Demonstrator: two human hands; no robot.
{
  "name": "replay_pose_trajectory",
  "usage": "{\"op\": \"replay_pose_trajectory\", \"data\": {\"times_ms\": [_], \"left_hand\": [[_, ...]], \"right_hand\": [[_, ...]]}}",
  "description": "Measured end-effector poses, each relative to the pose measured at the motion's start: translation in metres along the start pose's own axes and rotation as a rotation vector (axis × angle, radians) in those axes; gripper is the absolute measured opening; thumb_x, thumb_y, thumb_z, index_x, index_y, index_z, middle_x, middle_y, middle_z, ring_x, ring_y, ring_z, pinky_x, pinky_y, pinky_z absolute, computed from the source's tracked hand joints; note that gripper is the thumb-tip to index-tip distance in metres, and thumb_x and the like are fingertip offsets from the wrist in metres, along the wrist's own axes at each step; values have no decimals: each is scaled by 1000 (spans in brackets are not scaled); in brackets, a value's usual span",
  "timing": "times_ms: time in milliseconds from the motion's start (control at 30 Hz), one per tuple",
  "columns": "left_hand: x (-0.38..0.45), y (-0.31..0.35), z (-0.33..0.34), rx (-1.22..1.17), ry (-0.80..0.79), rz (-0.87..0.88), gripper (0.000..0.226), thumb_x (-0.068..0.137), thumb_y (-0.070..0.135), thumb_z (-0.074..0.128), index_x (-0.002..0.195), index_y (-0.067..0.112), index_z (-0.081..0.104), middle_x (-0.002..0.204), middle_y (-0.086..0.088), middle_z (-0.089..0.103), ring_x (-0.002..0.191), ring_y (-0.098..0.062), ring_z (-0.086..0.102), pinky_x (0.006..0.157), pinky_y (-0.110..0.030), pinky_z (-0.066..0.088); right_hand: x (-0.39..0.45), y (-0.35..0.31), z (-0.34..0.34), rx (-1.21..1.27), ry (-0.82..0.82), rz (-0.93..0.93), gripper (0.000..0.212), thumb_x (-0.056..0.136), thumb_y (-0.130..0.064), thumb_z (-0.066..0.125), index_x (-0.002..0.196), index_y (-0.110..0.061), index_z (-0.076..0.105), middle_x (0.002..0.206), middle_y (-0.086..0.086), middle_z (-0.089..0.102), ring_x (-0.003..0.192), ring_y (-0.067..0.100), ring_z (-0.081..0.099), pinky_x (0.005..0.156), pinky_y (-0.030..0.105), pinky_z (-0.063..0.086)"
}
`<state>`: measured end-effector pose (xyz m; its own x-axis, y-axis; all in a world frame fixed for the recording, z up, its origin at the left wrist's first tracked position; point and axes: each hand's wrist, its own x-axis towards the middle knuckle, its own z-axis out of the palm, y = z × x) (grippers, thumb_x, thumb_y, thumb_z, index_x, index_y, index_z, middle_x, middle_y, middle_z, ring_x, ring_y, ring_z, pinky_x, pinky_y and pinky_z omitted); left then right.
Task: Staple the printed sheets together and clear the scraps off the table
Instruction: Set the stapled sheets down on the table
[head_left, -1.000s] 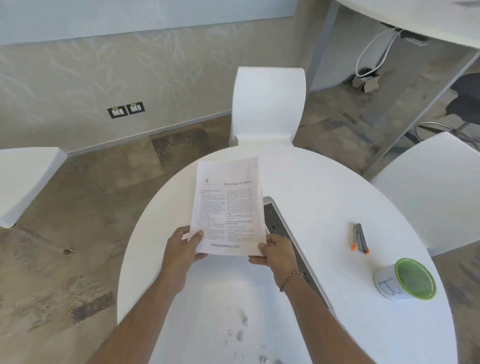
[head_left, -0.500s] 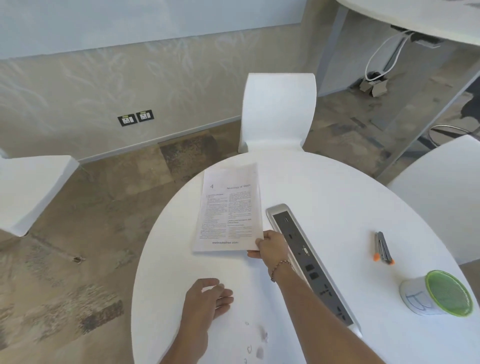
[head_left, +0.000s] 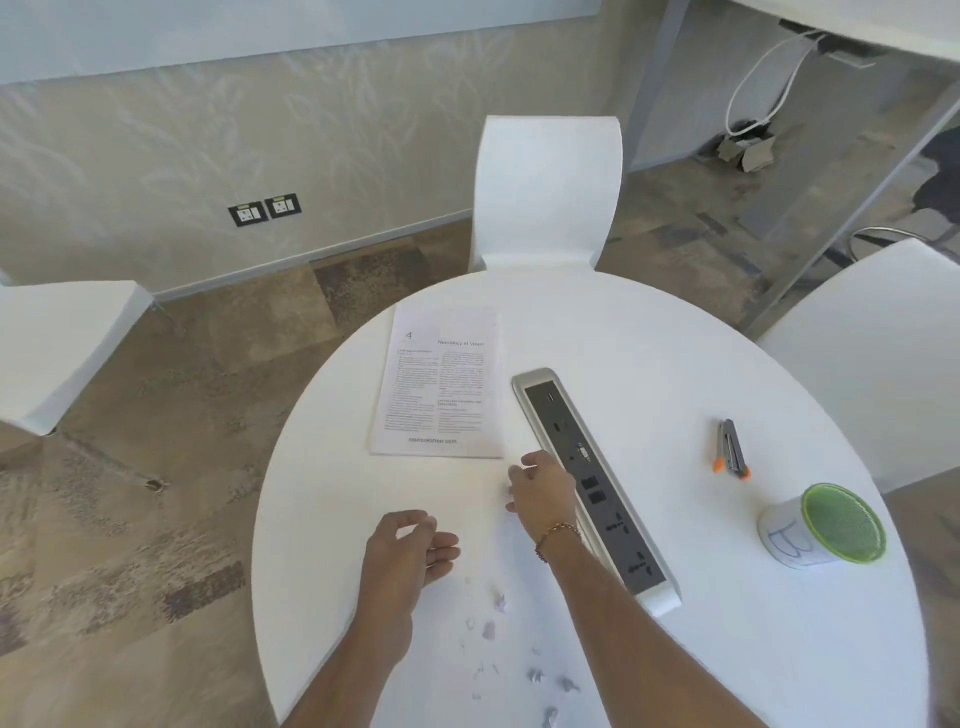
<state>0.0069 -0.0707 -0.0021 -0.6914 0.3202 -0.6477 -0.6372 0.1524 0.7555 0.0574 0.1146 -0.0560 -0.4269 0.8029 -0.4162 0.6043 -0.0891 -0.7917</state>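
- The printed white paper sheets (head_left: 439, 384) lie flat on the round white table (head_left: 649, 338), just left of the long grey socket strip (head_left: 589, 478), top edge near the table's far rim.
- Right hand (head_left: 543, 493) beside the strip, below the sheets, fingers loosely curled, holding nothing.
- Left hand (head_left: 405, 551) further left, relaxed, empty.
- Small torn paper scraps (head_left: 537, 675) scattered toward the near rim.
- Grey stapler with orange tips (head_left: 730, 449) and green-lidded white cup (head_left: 823, 527) right of the strip, bare tabletop between.

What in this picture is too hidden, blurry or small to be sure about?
All in the head view:
- Printed sheets: body text too small to read; whether a staple is in is not visible.
- Stapler: too small to see staples inside.
- Right hand: palm faces down, so anything under its fingers is hidden.
- Scraps: some cut off by the bottom edge.
- Cup: its lettering is partly turned away.
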Motion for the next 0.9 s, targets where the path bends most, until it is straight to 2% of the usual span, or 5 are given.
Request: {"op": "replay_pose_trajectory", "data": {"times_ms": [133, 233, 433, 633, 900], "left_hand": [[-14, -20, 17, 27, 6, 0, 11, 102, 8, 57, 111, 5, 63, 94, -21, 76, 79, -29, 73, 79, -38, 61], [-25, -37, 28, 116, 34, 77, 9, 99, 8, 61, 106, 7, 66, 102, -14, 72, 80, -26, 73, 74, -36, 61], [-38, -59, 22, 474, 123, 299, 20, 98, 4, 54, 108, 13, 69, 113, -4, 70, 92, -26, 70, 90, -51, 59], [-40, -73, 4, 592, 138, 371, 23, 99, 3, 52, 114, 7, 69, 117, -10, 69, 98, -30, 68, 92, -53, 58], [-38, -79, -7, 592, 135, 296, 26, 99, 5, 49, 113, 13, 69, 118, -3, 67, 106, -27, 66, 94, -53, 58]], "right_hand": [[-31, 22, -26, -42, -20, -76, 22, 94, -14, 54, 112, -12, 66, 91, -1, 66, 84, 25, 70, 76, 47, 62], [-53, 35, -49, -32, -30, -114, 16, 94, -14, 55, 102, -17, 69, 91, -2, 68, 82, 23, 69, 74, 43, 63], [-93, 56, -97, -36, -15, -156, 18, 93, -10, 58, 86, -21, 71, 75, -8, 69, 71, 11, 63, 70, 32, 60], [-138, 96, -140, -93, -92, -8, 18, 91, -18, 59, 77, -22, 71, 79, -5, 72, 74, 13, 70, 73, 35, 61], [-185, 153, -171, -56, -139, 293, 20, 91, -22, 64, 80, -7, 69, 69, 13, 73, 52, 21, 69, 55, 41, 62]]}}
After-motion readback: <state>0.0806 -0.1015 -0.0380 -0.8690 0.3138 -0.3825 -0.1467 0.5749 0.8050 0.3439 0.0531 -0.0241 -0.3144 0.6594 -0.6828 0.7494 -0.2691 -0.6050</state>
